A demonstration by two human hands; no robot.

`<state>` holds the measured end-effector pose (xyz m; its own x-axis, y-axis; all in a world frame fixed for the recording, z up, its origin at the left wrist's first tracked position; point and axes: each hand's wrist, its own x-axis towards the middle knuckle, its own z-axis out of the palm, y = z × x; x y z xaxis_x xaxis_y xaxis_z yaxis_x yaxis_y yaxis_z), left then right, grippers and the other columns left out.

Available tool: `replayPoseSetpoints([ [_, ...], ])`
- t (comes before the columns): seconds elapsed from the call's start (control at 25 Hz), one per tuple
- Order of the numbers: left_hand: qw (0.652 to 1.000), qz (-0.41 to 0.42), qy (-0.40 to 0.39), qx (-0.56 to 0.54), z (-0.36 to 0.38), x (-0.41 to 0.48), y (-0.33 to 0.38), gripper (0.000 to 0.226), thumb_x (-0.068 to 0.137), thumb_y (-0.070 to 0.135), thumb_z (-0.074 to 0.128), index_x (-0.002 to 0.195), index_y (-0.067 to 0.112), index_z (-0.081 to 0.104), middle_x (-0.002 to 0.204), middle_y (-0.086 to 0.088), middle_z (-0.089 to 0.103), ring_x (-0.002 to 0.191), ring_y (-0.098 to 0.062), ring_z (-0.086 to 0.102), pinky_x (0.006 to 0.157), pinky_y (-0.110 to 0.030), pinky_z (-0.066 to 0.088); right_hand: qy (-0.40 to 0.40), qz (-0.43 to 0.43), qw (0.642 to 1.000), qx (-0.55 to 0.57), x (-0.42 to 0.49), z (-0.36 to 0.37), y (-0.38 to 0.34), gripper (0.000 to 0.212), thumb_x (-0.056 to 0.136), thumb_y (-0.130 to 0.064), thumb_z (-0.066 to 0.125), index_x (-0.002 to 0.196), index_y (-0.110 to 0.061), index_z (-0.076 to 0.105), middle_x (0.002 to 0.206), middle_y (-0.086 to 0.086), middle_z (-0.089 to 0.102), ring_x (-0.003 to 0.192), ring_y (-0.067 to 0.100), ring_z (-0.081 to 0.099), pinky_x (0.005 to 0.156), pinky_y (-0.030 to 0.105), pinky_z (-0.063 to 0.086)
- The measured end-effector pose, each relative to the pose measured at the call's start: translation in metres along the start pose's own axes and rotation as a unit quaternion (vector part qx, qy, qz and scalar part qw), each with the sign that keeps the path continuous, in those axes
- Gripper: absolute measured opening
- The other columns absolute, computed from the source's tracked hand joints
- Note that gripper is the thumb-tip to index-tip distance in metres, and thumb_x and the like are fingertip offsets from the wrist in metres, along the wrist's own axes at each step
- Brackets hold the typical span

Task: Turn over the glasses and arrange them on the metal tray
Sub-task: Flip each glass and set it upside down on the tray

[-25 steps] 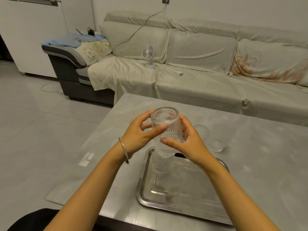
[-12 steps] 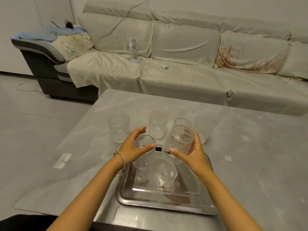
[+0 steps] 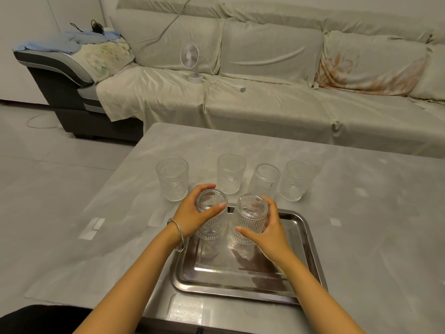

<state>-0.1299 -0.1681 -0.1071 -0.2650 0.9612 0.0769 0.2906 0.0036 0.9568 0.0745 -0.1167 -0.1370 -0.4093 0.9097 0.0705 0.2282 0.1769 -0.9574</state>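
Two ribbed clear glasses stand bottom-up at the far end of the metal tray (image 3: 310, 239). My left hand (image 3: 192, 216) is wrapped around the left glass (image 3: 213, 222). My right hand (image 3: 269, 231) grips the right glass (image 3: 250, 218) from its right side. Beyond the tray, several more ribbed glasses stand in a row on the table: one at the left (image 3: 172, 178), one in the middle (image 3: 231, 172), one at the right (image 3: 295, 179), and one (image 3: 265, 180) that appears to stand base-up.
The grey table (image 3: 373, 225) holds the tray near its front edge. A cloth-covered sofa (image 3: 265, 97) runs behind the table, with a small white fan (image 3: 191, 61) and its cable on the seat. Grey floor lies to the left.
One second ago both hands held one glass up high above the tray. Since then it has come down beside the other glass, and my left hand has taken hold of that left glass.
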Motion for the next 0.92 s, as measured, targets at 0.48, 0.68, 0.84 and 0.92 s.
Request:
replayPoseSetpoints([
  [0.48,1.0,0.013,0.0,-0.001,0.002,-0.001,0.006,0.055,0.072,0.034,0.071,0.122,0.023,0.051,0.123,0.004,0.057,0.114,-0.011,0.054,0.096,-0.025,0.045,-0.019,-0.006,1.0,-0.022,0.001,0.005,-0.006,0.091,0.066,-0.026,0.086,0.125,-0.059,0.024,0.126,-0.037,0.034,0.113,-0.015,0.042,0.082,0.003,0.04],
  [0.68,0.994,0.073,0.085,-0.005,-0.032,0.009,0.02,0.046,0.07,0.041,0.068,0.112,0.027,0.055,0.114,0.01,0.059,0.11,-0.01,0.055,0.093,-0.023,0.045,-0.026,-0.078,0.995,-0.057,0.018,0.002,-0.051,0.072,0.068,-0.052,0.073,0.131,-0.047,0.038,0.134,-0.027,0.04,0.122,-0.016,0.037,0.09,0.004,0.032],
  [0.84,0.957,0.164,0.186,0.154,-0.083,0.028,0.018,0.034,0.076,0.043,0.065,0.107,0.034,0.055,0.111,0.011,0.057,0.102,0.002,0.049,0.089,-0.008,0.036,-0.133,-0.102,0.981,-0.092,0.046,0.015,-0.089,0.025,0.081,-0.049,0.064,0.104,-0.042,0.064,0.117,-0.028,0.058,0.113,-0.017,0.048,0.086,0.0,0.035],
  [0.92,0.959,0.123,0.186,0.176,-0.099,0.039,0.01,0.041,0.074,0.044,0.067,0.112,0.035,0.053,0.116,0.01,0.055,0.108,-0.005,0.047,0.094,-0.021,0.038,-0.163,-0.102,0.977,-0.095,0.057,0.027,-0.096,0.022,0.083,-0.045,0.065,0.103,-0.037,0.067,0.114,-0.024,0.063,0.111,-0.014,0.051,0.088,-0.001,0.034],
])
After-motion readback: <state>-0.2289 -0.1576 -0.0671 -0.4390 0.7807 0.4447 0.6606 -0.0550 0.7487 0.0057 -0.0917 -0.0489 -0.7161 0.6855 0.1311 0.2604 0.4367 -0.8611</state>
